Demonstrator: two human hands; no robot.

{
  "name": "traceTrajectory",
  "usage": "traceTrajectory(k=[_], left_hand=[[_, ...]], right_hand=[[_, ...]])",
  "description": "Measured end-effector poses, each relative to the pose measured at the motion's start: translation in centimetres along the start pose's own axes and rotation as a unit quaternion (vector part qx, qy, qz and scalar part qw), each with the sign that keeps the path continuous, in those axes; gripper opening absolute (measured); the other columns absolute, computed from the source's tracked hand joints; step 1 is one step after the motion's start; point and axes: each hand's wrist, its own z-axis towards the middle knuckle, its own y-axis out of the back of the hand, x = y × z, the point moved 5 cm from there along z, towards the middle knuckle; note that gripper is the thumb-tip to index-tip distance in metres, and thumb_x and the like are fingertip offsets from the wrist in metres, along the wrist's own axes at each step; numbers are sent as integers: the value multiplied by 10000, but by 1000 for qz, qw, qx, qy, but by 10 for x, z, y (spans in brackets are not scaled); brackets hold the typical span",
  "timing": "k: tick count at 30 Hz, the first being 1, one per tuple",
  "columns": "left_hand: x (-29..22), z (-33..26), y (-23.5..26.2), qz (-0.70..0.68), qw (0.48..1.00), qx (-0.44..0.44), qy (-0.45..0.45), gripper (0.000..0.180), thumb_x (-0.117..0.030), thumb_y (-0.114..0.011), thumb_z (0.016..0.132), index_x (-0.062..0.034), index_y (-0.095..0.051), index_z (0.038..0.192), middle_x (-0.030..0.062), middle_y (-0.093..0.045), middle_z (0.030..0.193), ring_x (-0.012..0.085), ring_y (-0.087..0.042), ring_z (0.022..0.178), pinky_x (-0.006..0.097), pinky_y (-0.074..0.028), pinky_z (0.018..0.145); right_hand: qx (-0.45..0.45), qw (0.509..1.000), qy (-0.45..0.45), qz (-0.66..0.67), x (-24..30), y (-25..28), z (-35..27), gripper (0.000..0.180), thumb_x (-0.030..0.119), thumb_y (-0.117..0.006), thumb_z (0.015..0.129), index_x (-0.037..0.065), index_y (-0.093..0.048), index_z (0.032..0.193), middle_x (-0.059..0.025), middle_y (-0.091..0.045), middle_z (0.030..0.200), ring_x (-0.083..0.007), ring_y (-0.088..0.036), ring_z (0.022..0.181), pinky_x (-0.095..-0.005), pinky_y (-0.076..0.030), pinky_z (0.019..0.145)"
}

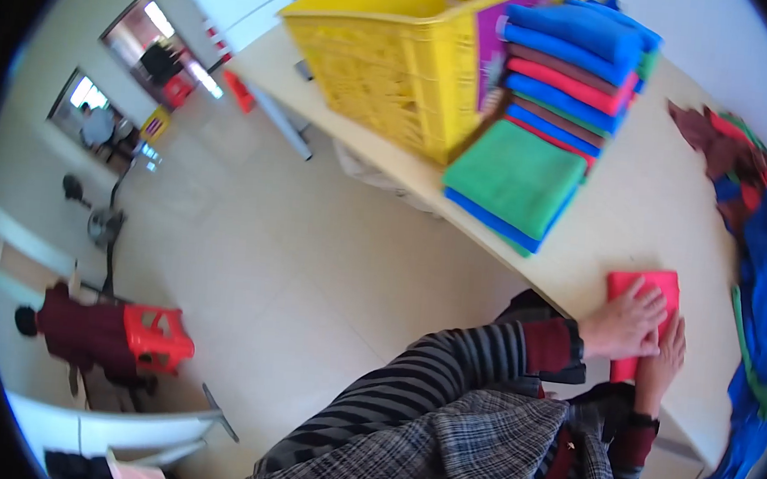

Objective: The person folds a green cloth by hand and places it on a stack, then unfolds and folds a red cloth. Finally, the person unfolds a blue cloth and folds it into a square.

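The red cloth is lying folded on the near part of the pale bench, close to its edge. The left hand is resting flat on it with the fingers spread, grasping nothing, only pressing. The right hand is lying open just beside it, touching the lower part of the cloth. I am judging that the step in hand is the flattening of a fold. The next move is calling for a grip on one edge, while the layers are staying aligned.

Further away a stack of folded cloths in green, blue and red is standing next to a yellow crate. At the right, a loose heap of unfolded cloths is lying along the bench.
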Motion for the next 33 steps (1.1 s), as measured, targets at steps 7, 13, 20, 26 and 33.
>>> traceTrajectory(k=[7,13,20,26,33], left_hand=[[-1,-3,14,-22,998,30,42,766,-560,-574,889,35,-554,1372,198,-508,1462,343,-389,1422,566,-179,1207],[0,3,-6,-23,999,7,38,779,-575,-552,904,29,-528,1395,195,-488,1479,338,-361,1440,571,-145,1217],[2,4,-8,-57,997,17,46,811,-597,-541,904,29,-499,1417,192,-479,1488,337,-331,1460,567,-108,1228],[1,-3,3,-33,998,-8,46,846,-590,-557,906,57,-455,1441,209,-446,1512,359,-304,1472,559,-100,1236],[-1,-29,16,19,998,-43,38,849,-571,-562,911,85,-444,1438,237,-410,1528,367,-278,1487,560,-92,1239]], right_hand=[[27,993,-46,104,-1,14,9,585,402,-429,1046,150,-339,1566,-113,-355,1598,-334,-358,1441,-455,-314,1150],[18,994,-23,103,-13,12,12,588,419,-414,1054,153,-325,1572,-113,-356,1597,-321,-363,1442,-455,-327,1139],[45,993,-43,97,-7,16,14,600,402,-423,1050,141,-306,1578,-112,-340,1608,-319,-328,1469,-444,-320,1149],[16,992,74,101,7,55,39,608,359,-442,1037,91,-316,1568,-125,-321,1618,-331,-272,1501,-442,-265,1191],[11,964,182,193,26,47,49,602,294,-474,1015,49,-342,1549,-132,-299,1629,-336,-245,1514,-446,-214,1225]])
